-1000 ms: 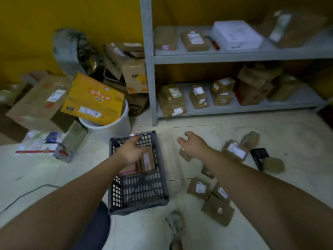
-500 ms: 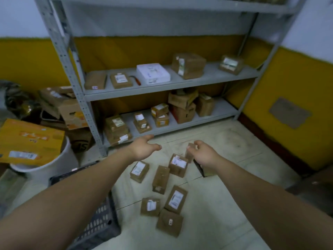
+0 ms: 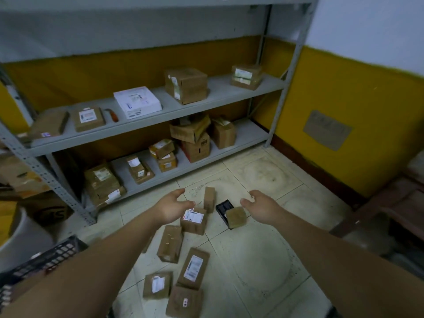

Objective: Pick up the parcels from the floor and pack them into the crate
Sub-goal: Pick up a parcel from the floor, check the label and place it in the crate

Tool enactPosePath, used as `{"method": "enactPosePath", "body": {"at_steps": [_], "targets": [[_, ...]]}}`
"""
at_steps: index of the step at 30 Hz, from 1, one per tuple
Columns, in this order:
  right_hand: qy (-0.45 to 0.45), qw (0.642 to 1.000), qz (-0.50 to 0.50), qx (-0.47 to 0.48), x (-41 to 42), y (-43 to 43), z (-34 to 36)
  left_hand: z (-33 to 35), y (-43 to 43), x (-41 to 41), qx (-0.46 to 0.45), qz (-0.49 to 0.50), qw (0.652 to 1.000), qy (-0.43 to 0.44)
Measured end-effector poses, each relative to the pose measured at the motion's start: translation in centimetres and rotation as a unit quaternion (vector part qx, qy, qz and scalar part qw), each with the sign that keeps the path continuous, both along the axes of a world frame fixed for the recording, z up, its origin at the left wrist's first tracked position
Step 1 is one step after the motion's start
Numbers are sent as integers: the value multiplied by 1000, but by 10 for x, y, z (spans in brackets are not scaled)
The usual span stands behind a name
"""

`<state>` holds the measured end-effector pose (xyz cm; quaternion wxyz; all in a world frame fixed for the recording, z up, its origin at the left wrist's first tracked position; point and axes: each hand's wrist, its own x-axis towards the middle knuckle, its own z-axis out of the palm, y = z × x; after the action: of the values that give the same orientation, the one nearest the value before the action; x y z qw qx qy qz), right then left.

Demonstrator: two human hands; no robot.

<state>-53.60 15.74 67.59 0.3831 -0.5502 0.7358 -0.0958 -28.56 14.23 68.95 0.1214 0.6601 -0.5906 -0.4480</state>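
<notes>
Tiled floor (image 3: 263, 260) carries several unpacked parcels (image 3: 170, 243); crate (image 3: 46, 258) at eight o'clock, contents hidden; left hand (image 3: 171, 208) and right hand (image 3: 261, 207) hover spread, empty; much likely remains

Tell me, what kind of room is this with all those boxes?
Probably a parcel storeroom or sorting room. A grey metal shelf rack holds labelled cardboard boxes, more small parcels lie scattered on the tiled floor, and a dark plastic crate stands at the lower left.
</notes>
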Motion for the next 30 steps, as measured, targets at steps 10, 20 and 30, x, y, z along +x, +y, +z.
{"method": "enactPosePath", "body": {"at_steps": [10,20,30], "targets": [[45,994,84,55,91,-112,-92,-96,-79,92,73,84,994,-10],[-3,969,214,127,188,-221,-381,-372,-129,161,166,236,957,6],[-70,967,168,179,242,-262,-679,-675,-159,181,157,298,940,43]]}}
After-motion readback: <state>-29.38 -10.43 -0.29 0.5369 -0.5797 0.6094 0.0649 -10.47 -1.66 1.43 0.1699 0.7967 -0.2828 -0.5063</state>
